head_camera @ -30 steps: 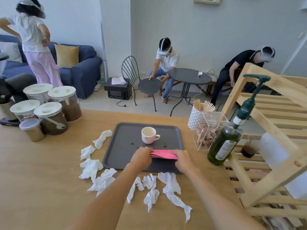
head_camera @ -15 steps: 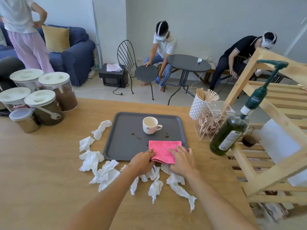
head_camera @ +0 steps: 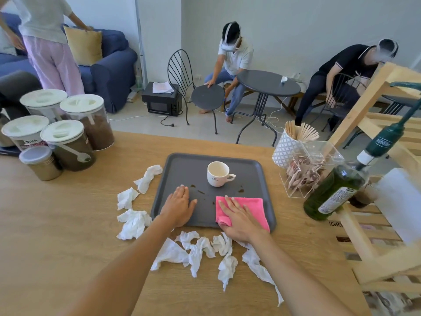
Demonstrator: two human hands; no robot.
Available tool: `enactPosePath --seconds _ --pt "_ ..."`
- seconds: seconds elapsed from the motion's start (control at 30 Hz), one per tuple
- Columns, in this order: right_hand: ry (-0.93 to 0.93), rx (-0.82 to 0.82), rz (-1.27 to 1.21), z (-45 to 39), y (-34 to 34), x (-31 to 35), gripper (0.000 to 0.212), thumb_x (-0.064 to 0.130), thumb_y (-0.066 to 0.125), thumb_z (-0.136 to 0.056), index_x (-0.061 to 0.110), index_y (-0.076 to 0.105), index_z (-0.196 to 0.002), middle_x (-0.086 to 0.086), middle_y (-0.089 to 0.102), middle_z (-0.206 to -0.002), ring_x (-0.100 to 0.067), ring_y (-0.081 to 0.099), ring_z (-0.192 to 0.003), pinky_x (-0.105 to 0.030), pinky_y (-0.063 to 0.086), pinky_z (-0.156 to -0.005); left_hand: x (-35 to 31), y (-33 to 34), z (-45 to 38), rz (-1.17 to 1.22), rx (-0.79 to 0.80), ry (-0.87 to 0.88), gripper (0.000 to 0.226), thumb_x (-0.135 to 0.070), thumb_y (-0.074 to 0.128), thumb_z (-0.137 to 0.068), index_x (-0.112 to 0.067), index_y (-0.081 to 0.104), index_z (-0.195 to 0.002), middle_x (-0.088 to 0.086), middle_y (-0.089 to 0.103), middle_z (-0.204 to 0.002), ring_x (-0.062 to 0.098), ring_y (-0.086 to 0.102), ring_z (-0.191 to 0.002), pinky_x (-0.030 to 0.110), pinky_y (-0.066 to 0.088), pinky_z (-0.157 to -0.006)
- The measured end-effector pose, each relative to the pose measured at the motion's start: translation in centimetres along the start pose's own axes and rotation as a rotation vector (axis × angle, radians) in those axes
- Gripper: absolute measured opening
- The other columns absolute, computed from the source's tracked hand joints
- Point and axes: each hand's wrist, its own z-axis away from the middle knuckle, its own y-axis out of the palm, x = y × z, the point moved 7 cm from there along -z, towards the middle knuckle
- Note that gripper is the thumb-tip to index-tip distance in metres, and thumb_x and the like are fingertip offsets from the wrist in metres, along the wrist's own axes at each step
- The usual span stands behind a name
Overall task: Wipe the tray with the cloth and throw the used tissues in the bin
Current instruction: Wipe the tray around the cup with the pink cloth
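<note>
A dark grey tray (head_camera: 180,169) lies on the wooden table, with brown spill marks (head_camera: 200,191) near its middle and a white cup (head_camera: 218,174) standing upright behind them. A pink cloth (head_camera: 252,207) is spread flat on the tray's front right corner. My right hand (head_camera: 237,218) presses flat on the cloth's left part. My left hand (head_camera: 178,205) rests flat on the tray's front left, fingers apart, holding nothing. Several crumpled white tissues (head_camera: 200,249) lie on the table in front of the tray, and more tissues (head_camera: 133,221) lie to its left. No bin is in view.
Lidded canisters (head_camera: 68,144) stand at the table's far left. A cup of wooden sticks (head_camera: 289,147), a clear box (head_camera: 307,172) and a green pump bottle (head_camera: 335,192) sit right of the tray. A wooden rack (head_camera: 387,224) fills the right side. People sit and stand beyond the table.
The folded cloth has been opened out flat on the tray. My left hand let go of it and moved left onto the bare tray; my right hand now lies on the cloth.
</note>
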Motion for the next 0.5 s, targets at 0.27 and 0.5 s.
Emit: enactPosePath --seconds 0.27,0.5 --pt "0.010 0.014 -0.085 -0.7 1.0 -0.9 0.059 0.039 0.022 -0.101 0.031 -0.009 -0.151 0.012 -0.018 -0.159 -0.008 -0.016 -0.147 -0.037 -0.010 -0.120 3.5 1.7 -0.8 -0.028 -0.076 -0.024 0.069 -0.047 0.015 -0.100 -0.009 -0.009 -0.152 0.005 -0.011 -0.162 0.017 -0.008 -0.151 0.034 0.000 -0.124" --pt "0.045 0.011 -0.133 -1.1 1.4 -1.6 0.056 0.040 0.014 -0.102 0.032 -0.014 -0.149 0.014 -0.021 -0.158 -0.004 -0.020 -0.145 -0.035 -0.013 -0.120 3.8 1.8 -1.3 -0.063 -0.074 -0.022 0.065 -0.044 0.012 -0.101 -0.009 -0.009 -0.152 0.006 -0.012 -0.162 0.018 -0.009 -0.150 0.035 -0.002 -0.124"
